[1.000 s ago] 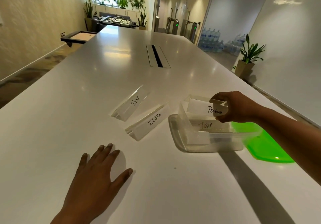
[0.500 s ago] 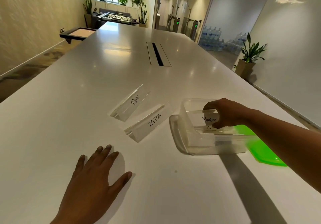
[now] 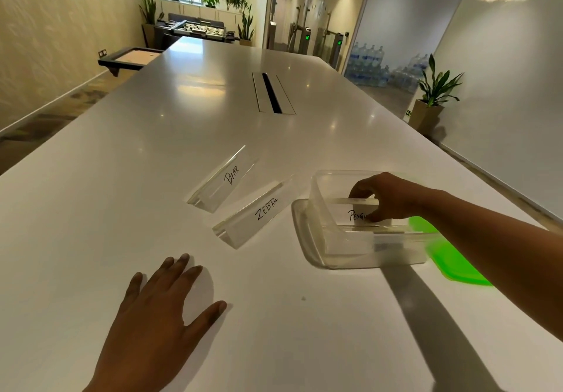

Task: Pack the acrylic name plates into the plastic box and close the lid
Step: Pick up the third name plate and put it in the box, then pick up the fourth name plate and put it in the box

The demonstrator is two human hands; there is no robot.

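Pinching the PENGUIN plate [image 3: 355, 214], the right hand [image 3: 393, 198] sits inside the plastic box [image 3: 316, 233], perhaps atop another; ZEBRA plate [image 3: 259, 213], BEAR plate [image 3: 224, 180] and green lid [image 3: 454, 257] wait outside; left hand [image 3: 155, 315] lies spread flat.

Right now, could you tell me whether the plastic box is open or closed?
Open. The box has no lid on; the green lid lies on the table beside it, and the right hand reaches inside.

right hand [image 3: 393, 198] inside the clear plastic box [image 3: 320, 190], pinching the PENGUIN plate [image 3: 353, 213] | left hand [image 3: 161, 309] flat on the white bench [image 3: 122, 178] | BEAR plate [image 3: 224, 178] and ZEBRA plate [image 3: 256, 215] lying beside the box | green lid [image 3: 454, 260] tucked behind the right arm
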